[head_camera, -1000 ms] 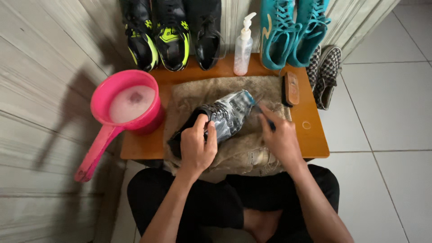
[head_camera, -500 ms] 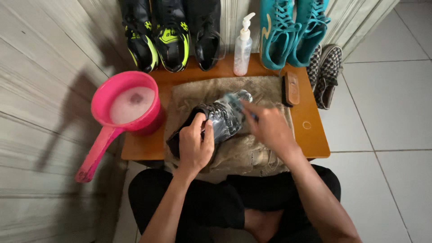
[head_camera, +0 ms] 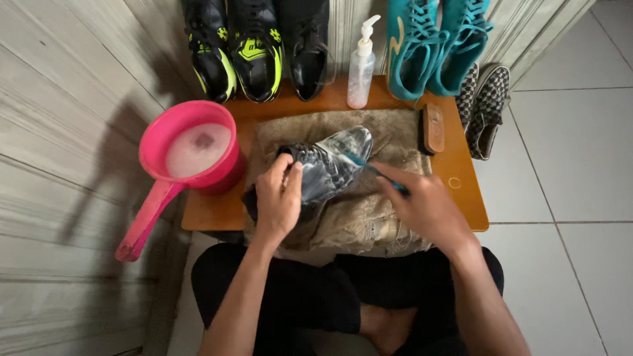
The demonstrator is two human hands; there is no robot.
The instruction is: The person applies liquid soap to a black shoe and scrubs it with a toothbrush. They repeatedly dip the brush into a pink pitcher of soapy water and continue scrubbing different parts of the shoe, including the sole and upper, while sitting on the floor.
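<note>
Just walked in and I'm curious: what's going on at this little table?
A person sits at a low wooden table, scrubbing a soapy black shoe that lies on a brown towel. The left hand steadies the shoe while the right hand works a small blue brush across its toe. A pink dipper of sudsy water stands to the left, with more shoes, a pump bottle and a wooden brush behind.
</note>
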